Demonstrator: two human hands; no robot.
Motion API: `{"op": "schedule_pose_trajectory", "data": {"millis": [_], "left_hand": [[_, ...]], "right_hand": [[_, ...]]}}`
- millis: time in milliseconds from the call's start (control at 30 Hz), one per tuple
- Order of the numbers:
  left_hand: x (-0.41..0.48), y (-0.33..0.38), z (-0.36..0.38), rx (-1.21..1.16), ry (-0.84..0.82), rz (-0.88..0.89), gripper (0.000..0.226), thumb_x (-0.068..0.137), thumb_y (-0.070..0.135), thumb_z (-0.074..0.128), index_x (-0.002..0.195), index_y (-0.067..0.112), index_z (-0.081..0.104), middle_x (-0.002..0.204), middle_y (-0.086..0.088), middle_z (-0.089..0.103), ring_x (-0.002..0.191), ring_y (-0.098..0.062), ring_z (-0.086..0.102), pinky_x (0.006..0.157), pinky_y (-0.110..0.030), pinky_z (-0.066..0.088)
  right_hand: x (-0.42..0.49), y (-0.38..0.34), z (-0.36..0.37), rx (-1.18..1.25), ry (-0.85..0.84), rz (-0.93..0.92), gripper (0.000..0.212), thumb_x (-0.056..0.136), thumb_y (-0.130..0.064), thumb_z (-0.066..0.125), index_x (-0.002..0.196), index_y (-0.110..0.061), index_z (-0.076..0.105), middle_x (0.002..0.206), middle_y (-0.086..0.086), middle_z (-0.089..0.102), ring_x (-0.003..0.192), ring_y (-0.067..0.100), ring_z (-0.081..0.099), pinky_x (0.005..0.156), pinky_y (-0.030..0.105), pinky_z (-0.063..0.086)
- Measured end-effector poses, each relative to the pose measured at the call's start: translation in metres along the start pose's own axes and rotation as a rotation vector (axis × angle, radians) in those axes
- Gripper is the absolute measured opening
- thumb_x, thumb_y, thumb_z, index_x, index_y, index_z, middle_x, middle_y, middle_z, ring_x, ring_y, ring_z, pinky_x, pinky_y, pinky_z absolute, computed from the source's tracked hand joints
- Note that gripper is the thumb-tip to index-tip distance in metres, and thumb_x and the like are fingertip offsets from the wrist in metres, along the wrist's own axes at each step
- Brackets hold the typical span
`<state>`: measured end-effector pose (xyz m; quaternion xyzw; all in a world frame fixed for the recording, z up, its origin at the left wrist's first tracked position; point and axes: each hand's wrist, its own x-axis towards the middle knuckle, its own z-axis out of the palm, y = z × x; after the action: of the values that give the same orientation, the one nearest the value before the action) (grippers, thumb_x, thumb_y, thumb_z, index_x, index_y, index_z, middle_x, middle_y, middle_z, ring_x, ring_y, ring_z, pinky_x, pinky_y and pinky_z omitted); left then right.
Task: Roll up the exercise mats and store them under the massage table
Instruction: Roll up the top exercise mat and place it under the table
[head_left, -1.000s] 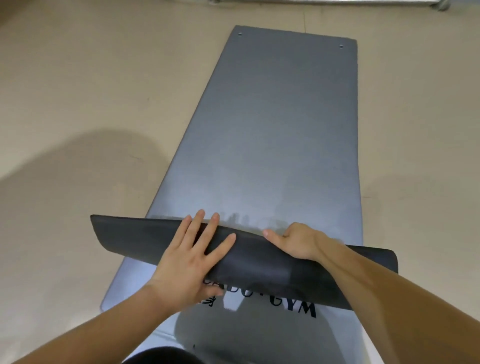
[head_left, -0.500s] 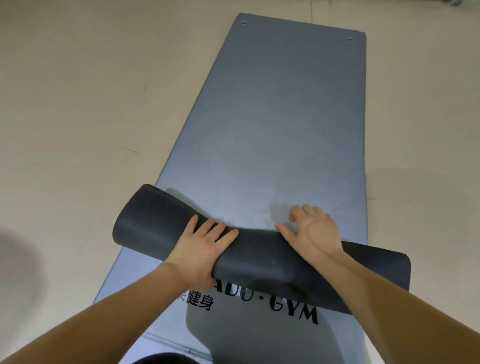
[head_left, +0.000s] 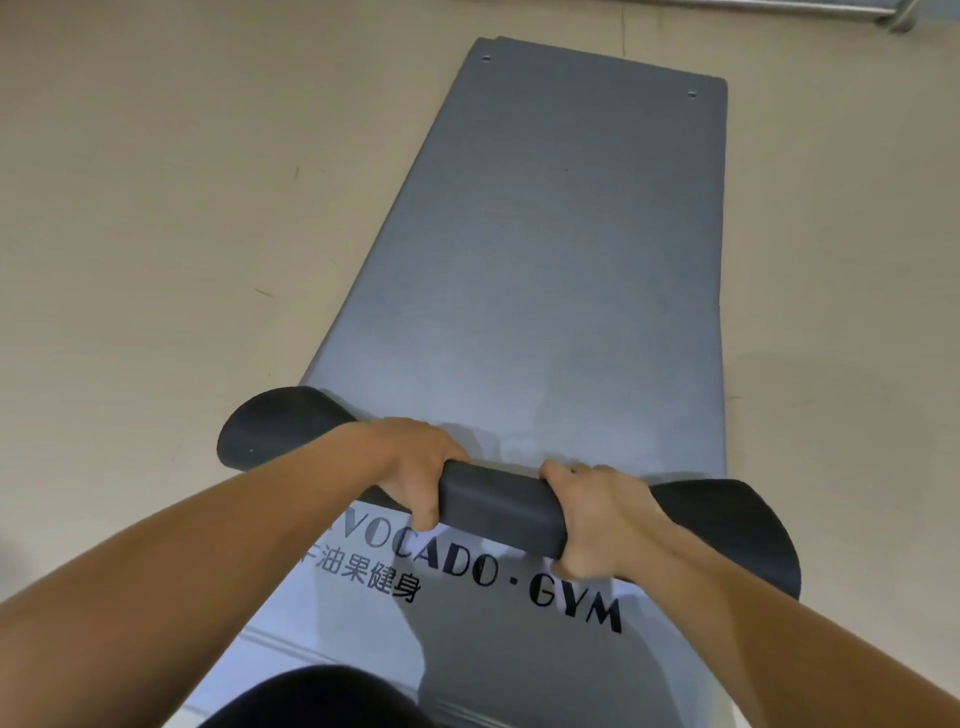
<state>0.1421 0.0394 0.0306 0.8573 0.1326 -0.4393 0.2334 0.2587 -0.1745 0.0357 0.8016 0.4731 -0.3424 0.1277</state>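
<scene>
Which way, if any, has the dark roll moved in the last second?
Yes: the roll moved away from the person, toward the far end of the mat; the printed lettering it half covered earlier now shows.

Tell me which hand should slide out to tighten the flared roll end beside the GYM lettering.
Right, probably. The right hand grips the dark roll directly next to that flared end. The left hand grips beyond the roll's middle, nearer the opposite flare.

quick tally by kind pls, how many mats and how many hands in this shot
mats: 2 (dark rolled mat, grey flat mat)
hands: 2 (left hand, right hand, both gripping the dark rolled mat)
total: 4
</scene>
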Motion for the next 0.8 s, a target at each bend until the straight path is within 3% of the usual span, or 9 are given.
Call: {"op": "schedule_pose_trajectory", "data": {"millis": [167,267,367,467,533,567,667,733,800], "left_hand": [[-0.006,0.012,-0.006,-0.076,-0.291,-0.104,0.057,0.075,0.023,0.095,0.127,0.026,0.073,0.126,0.002,0.074,0.111,-0.024,0.071,0.098,-0.041,0.060],[-0.007,0.015,-0.001,-0.161,-0.414,-0.145,0.055,0.079,0.023,0.096,0.130,0.024,0.074,0.131,0.002,0.074,0.113,-0.024,0.070,0.101,-0.039,0.058],[-0.016,0.008,0.005,-0.134,-0.198,-0.133,0.083,0.062,0.048,0.101,0.137,0.036,0.069,0.136,0.009,0.068,0.121,-0.023,0.067,0.108,-0.045,0.056],[-0.041,-0.001,0.031,0.211,0.331,-0.038,0.110,0.056,0.080,0.083,0.152,0.037,0.052,0.141,0.010,0.058,0.123,-0.022,0.061,0.105,-0.045,0.053],[-0.054,-0.008,0.067,0.346,0.709,0.056,0.105,0.063,0.081,0.078,0.152,0.031,0.055,0.138,0.000,0.063,0.118,-0.029,0.065,0.104,-0.050,0.054],[-0.058,-0.012,0.085,0.376,0.791,0.066,0.106,0.065,0.080,0.079,0.153,0.028,0.054,0.139,-0.006,0.064,0.120,-0.034,0.066,0.107,-0.057,0.052],[-0.047,-0.020,0.114,0.454,0.693,-0.085,0.138,0.056,0.077,0.088,0.168,0.022,0.029,0.156,-0.020,0.052,0.141,-0.047,0.052,0.117,-0.075,0.036],[-0.031,-0.021,0.108,0.436,0.671,-0.107,0.140,0.056,0.072,0.089,0.168,0.025,0.019,0.155,-0.021,0.050,0.140,-0.046,0.050,0.120,-0.076,0.026],[-0.018,-0.022,0.086,0.440,0.613,-0.052,0.133,0.060,0.068,0.085,0.165,0.031,0.014,0.153,-0.014,0.047,0.136,-0.039,0.049,0.121,-0.069,0.025]], "right_hand": [[-0.002,0.014,-0.012,0.377,-0.359,-0.003,0.073,0.057,-0.032,0.101,0.115,-0.037,0.059,0.112,-0.010,0.068,0.101,0.019,0.069,0.093,0.041,0.060],[0.002,0.017,-0.008,0.451,-0.469,-0.022,0.067,0.055,-0.024,0.103,0.109,-0.037,0.066,0.112,-0.009,0.074,0.102,0.019,0.072,0.094,0.042,0.062],[0.011,0.016,-0.005,0.463,-0.494,-0.018,0.064,0.053,-0.026,0.103,0.105,-0.038,0.069,0.112,-0.009,0.075,0.102,0.020,0.074,0.095,0.043,0.062],[0.022,0.020,-0.009,0.468,-0.531,-0.005,0.069,0.050,-0.030,0.104,0.110,-0.037,0.072,0.114,-0.009,0.075,0.104,0.021,0.073,0.097,0.044,0.061],[0.030,0.025,-0.015,0.477,-0.575,0.013,0.074,0.048,-0.029,0.105,0.115,-0.037,0.073,0.117,-0.008,0.077,0.107,0.023,0.074,0.099,0.046,0.061],[0.034,0.027,-0.019,0.479,-0.601,0.024,0.076,0.048,-0.028,0.105,0.118,-0.036,0.074,0.118,-0.006,0.077,0.108,0.025,0.074,0.100,0.047,0.060],[0.047,0.030,-0.027,0.493,-0.657,0.053,0.076,0.051,-0.024,0.105,0.121,-0.032,0.077,0.118,-0.002,0.079,0.109,0.028,0.075,0.099,0.049,0.060],[0.051,0.032,-0.027,0.492,-0.647,0.073,0.079,0.049,-0.026,0.106,0.122,-0.033,0.076,0.118,-0.003,0.079,0.108,0.028,0.075,0.099,0.049,0.060],[0.053,0.038,-0.024,0.538,-0.586,0.124,0.085,0.047,-0.027,0.106,0.125,-0.036,0.072,0.120,-0.003,0.077,0.108,0.028,0.074,0.098,0.051,0.060]]}}
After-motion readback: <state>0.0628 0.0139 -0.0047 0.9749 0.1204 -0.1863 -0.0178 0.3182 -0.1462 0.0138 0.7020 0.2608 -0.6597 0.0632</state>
